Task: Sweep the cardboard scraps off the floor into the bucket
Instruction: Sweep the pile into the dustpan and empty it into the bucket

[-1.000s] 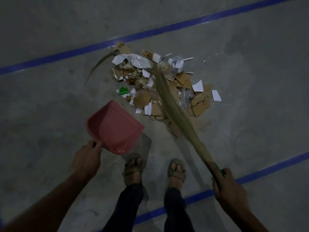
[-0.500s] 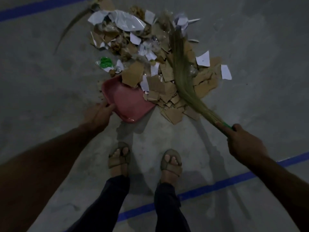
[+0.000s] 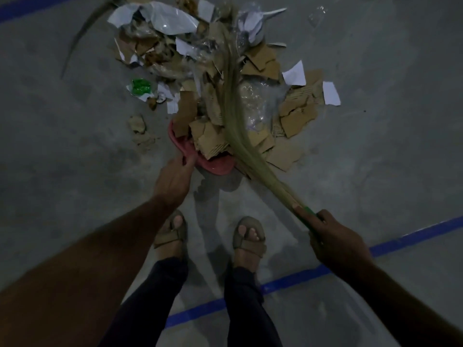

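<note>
A heap of brown cardboard scraps (image 3: pixel 298 113) mixed with white paper and clear plastic lies on the grey floor ahead of my feet. A pink dustpan (image 3: pixel 213 164) rests on the floor at the heap's near edge, with several cardboard pieces lying in it. My left hand (image 3: pixel 174 180) grips the dustpan's near left rim. My right hand (image 3: pixel 335 242) is closed on the green handle of a grass broom (image 3: pixel 235 121), whose long bristles lie across the heap and bend toward the dustpan. No bucket is in view.
A green wrapper (image 3: pixel 141 86) and a few stray cardboard bits (image 3: pixel 137 123) lie left of the heap. A loose dry frond (image 3: pixel 82 33) curves at the far left. Blue floor lines (image 3: pixel 413 236) run behind my sandalled feet (image 3: pixel 248 237) and at the top left.
The dustpan has gone from raised and apart to pressed into the heap's near edge. The broom has dragged cardboard pieces into it. My view has moved closer and lower.
</note>
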Motion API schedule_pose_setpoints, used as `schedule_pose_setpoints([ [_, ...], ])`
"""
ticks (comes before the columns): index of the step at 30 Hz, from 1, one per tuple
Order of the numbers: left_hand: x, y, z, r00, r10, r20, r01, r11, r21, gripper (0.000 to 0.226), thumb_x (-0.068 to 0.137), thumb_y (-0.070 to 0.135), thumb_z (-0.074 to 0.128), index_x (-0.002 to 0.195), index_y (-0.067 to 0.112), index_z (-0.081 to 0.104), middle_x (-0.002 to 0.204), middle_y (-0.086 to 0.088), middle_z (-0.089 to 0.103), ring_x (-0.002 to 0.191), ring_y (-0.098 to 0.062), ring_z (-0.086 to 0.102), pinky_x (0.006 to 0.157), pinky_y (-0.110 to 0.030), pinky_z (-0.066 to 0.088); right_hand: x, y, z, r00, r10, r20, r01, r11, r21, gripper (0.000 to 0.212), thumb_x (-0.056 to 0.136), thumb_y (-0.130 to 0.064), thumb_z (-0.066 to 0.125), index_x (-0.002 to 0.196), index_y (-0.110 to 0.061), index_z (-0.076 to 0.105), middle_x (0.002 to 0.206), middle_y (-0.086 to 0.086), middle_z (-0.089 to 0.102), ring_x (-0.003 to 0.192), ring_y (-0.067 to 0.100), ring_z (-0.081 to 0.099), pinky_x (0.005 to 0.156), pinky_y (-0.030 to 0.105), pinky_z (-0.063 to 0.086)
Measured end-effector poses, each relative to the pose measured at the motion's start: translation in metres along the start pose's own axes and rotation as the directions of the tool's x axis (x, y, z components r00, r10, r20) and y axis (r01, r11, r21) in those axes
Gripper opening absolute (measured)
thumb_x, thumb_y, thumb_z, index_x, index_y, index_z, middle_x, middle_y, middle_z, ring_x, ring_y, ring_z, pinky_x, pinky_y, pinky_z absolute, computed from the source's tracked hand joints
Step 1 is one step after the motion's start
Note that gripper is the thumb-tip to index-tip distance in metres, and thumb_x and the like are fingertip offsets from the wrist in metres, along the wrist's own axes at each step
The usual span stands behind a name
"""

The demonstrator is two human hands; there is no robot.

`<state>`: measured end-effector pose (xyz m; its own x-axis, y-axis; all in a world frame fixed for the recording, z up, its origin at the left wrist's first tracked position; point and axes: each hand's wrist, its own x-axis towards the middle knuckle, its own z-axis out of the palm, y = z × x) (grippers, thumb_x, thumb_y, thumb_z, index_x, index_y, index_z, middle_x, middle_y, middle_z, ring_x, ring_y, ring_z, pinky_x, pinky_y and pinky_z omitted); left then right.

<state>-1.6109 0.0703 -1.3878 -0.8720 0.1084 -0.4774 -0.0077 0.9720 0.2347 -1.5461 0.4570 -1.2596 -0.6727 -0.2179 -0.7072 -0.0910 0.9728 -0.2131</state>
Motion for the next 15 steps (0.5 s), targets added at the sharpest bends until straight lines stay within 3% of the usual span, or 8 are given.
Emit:
schedule_pose_setpoints([
  [3, -0.020, 0.014, -0.002, 0.999, -0.023, -0.029, 0.022, 1.000, -0.014, 0.040, 0.101, 0.016, 0.048, 0.139, 0.016, 0.038, 0.110, -0.017, 0.051, 0.089, -0.030, 0.050, 0.069, -0.039, 0.046, -0.026, -0.018, 0.006, 1.000, 0.000, 0.023, -0.002, 0.996, 0.095, 0.069, 0.096, -0.030, 0.048, 0.148, -0.051, 0.008, 0.101, -0.007, 0.041, 0.063, 0.012, 0.051, 0.053, 0.035, 0.053],
  [8, -0.042, 0.019, -0.007, 0.994, -0.098, -0.054, 0.097, 0.995, -0.029, 0.051, 0.100, 0.014, 0.053, 0.147, 0.022, 0.035, 0.108, -0.012, 0.049, 0.090, -0.028, 0.050, 0.072, -0.045, 0.053, -0.064, -0.043, 0.012, 0.994, 0.087, 0.061, -0.094, 0.988, 0.121, 0.069, 0.094, -0.035, 0.051, 0.148, -0.045, 0.010, 0.099, -0.007, 0.039, 0.057, 0.012, 0.044, 0.049, 0.034, 0.049],
  [10, -0.050, 0.025, -0.018, 0.994, -0.102, -0.038, 0.100, 0.994, -0.050, 0.049, 0.100, 0.014, 0.051, 0.146, 0.021, 0.037, 0.107, -0.012, 0.048, 0.091, -0.028, 0.050, 0.074, -0.045, 0.052, -0.079, -0.049, 0.011, 0.993, 0.093, 0.069, -0.100, 0.990, 0.097, 0.071, 0.092, -0.037, 0.056, 0.149, -0.044, 0.014, 0.097, -0.006, 0.043, 0.051, 0.013, 0.043, 0.043, 0.033, 0.045],
  [13, -0.059, 0.036, -0.045, 0.965, -0.257, -0.055, 0.240, 0.947, -0.214, 0.035, 0.105, 0.027, 0.044, 0.140, 0.023, 0.044, 0.107, -0.009, 0.051, 0.095, -0.028, 0.053, 0.078, -0.045, 0.051, -0.100, -0.049, 0.008, 0.995, 0.083, 0.054, -0.086, 0.995, 0.047, 0.078, 0.083, -0.033, 0.069, 0.150, -0.036, 0.029, 0.091, -0.004, 0.047, 0.044, 0.013, 0.048, 0.032, 0.029, 0.038],
  [15, -0.070, 0.047, -0.066, 0.969, -0.229, -0.096, 0.208, 0.959, -0.192, 0.039, 0.104, 0.018, 0.044, 0.142, 0.023, 0.040, 0.106, -0.010, 0.047, 0.094, -0.028, 0.050, 0.077, -0.045, 0.051, -0.116, -0.053, 0.001, 0.995, 0.070, 0.064, -0.071, 0.997, 0.019, 0.081, 0.079, -0.031, 0.074, 0.150, -0.031, 0.037, 0.091, -0.004, 0.047, 0.042, 0.012, 0.047, 0.031, 0.025, 0.028],
])
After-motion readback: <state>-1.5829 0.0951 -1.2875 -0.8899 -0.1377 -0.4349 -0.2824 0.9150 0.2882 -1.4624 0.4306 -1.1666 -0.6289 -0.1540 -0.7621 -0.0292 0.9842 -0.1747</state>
